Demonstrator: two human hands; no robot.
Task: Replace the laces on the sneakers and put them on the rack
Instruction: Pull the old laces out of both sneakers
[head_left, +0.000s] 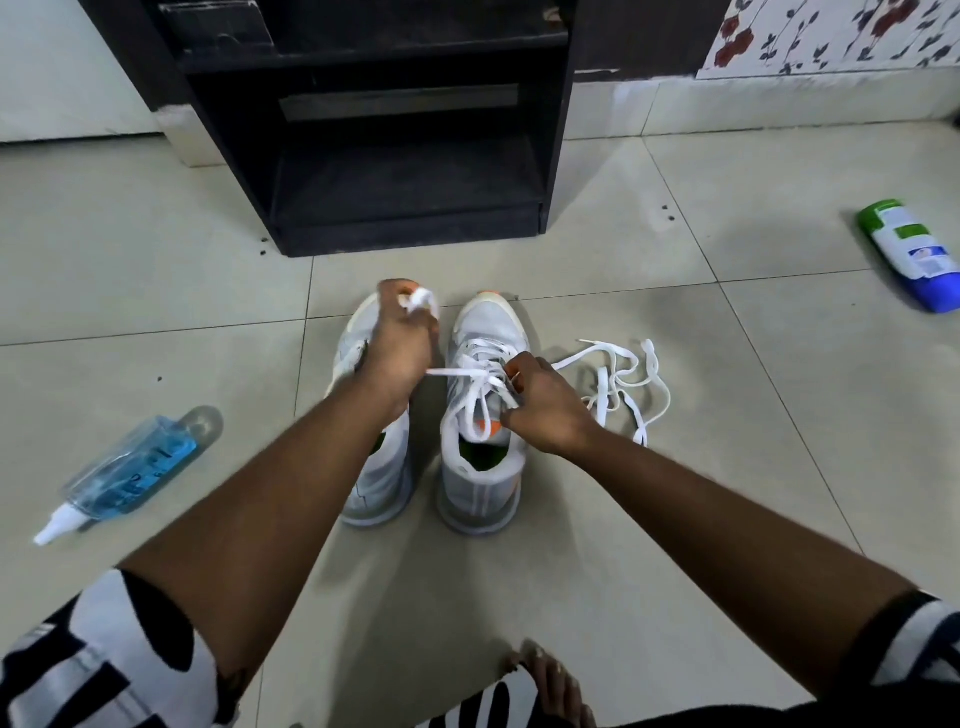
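Soft, even indoor light; faint shadows; slight motion blur; wide-angle edge distortion.

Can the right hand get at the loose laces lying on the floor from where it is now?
Probably yes. The loose laces lie on bare floor just right of the right hand, with nothing between, but its fingers are pinching the lace on the right sneaker and must let go first.

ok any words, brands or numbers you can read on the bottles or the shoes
None can be read.
Blue spray bottle: dark marks on its side, blurred.
Green-capped bottle: label print with a blue and red mark, too small to read.
Sneakers: no print shows.
Black and white clothing: bold shapes, no whole word legible.
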